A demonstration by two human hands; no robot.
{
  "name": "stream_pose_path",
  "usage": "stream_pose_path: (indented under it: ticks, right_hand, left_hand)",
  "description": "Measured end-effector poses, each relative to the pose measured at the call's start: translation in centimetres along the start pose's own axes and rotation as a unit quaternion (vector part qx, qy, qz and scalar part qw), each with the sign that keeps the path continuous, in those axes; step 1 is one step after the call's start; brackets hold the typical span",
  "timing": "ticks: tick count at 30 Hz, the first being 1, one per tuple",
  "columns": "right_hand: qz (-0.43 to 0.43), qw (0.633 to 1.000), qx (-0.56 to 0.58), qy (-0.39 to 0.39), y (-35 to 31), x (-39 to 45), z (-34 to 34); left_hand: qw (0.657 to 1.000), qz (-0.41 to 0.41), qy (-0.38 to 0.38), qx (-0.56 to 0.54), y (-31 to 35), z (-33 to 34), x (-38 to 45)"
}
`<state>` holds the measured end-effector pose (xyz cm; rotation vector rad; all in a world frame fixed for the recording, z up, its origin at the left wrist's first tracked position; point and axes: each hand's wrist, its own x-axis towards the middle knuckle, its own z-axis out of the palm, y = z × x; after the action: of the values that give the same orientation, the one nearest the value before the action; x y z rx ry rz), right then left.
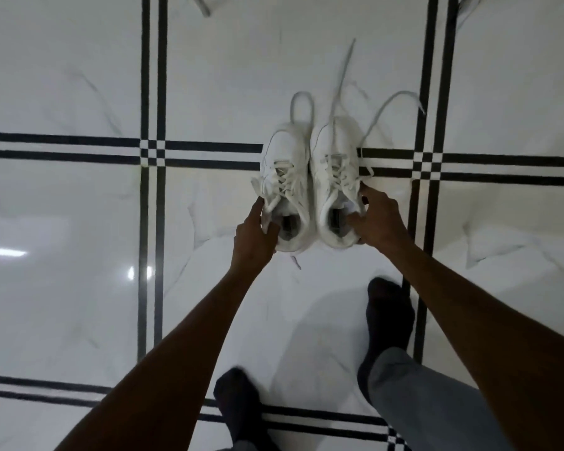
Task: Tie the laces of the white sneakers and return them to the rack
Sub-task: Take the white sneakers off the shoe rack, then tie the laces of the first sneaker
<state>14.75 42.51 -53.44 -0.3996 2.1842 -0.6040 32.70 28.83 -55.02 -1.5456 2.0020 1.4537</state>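
Observation:
Two white sneakers stand side by side on the tiled floor, toes pointing away from me. My left hand point(256, 234) grips the heel collar of the left sneaker point(285, 177), thumb at its opening. My right hand point(376, 219) grips the collar of the right sneaker point(334, 177), fingers hooked inside. Both pairs of laces point(341, 79) are untied and trail loose, blurred, beyond the toes. Whether the soles rest on the floor or hang just above it I cannot tell. No rack is in view.
The floor point(79, 222) is glossy white marble tile with double black border lines crossing it. My two feet in dark socks point(389, 317) and grey trouser legs point(414, 402) stand just behind the sneakers.

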Motion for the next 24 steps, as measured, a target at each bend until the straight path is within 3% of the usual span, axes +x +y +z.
stream_pose_path:
  ticks: [4,6,8,10,12,16,20,24]
  right_hand:
    - [0.010,1.000,0.009,0.027,0.8,-0.3,0.9]
    - [-0.010,0.996,0.007,0.092,0.2,-1.1,1.0]
    - [-0.083,0.979,-0.017,0.183,-1.2,-2.2,1.2]
    - [-0.165,0.961,-0.034,0.218,-3.2,-2.9,1.6]
    - [-0.198,0.964,-0.030,0.177,-4.8,-2.4,2.6]
    - [-0.153,0.984,-0.051,0.076,-5.5,0.8,6.1]
    - [-0.144,0.985,-0.085,0.046,-5.8,3.2,6.8]
    - [-0.171,0.984,-0.036,0.043,-5.4,4.1,6.9]
  left_hand:
    - [1.000,0.015,0.007,0.001,-1.4,0.2,0.3]
    - [0.999,0.026,0.021,-0.017,-1.2,-0.1,0.3]
    - [0.998,0.045,0.038,-0.037,-0.7,-0.4,0.2]
    - [0.994,0.070,0.062,-0.063,-0.4,-0.5,0.5]
    - [0.987,0.086,0.089,-0.107,-0.3,-0.9,1.0]
    - [0.978,0.132,0.095,-0.134,-0.6,-1.5,2.5]
    - [0.973,0.221,0.060,-0.033,-0.6,-1.6,4.0]
    - [0.956,0.290,0.039,0.030,-0.8,-1.7,5.0]
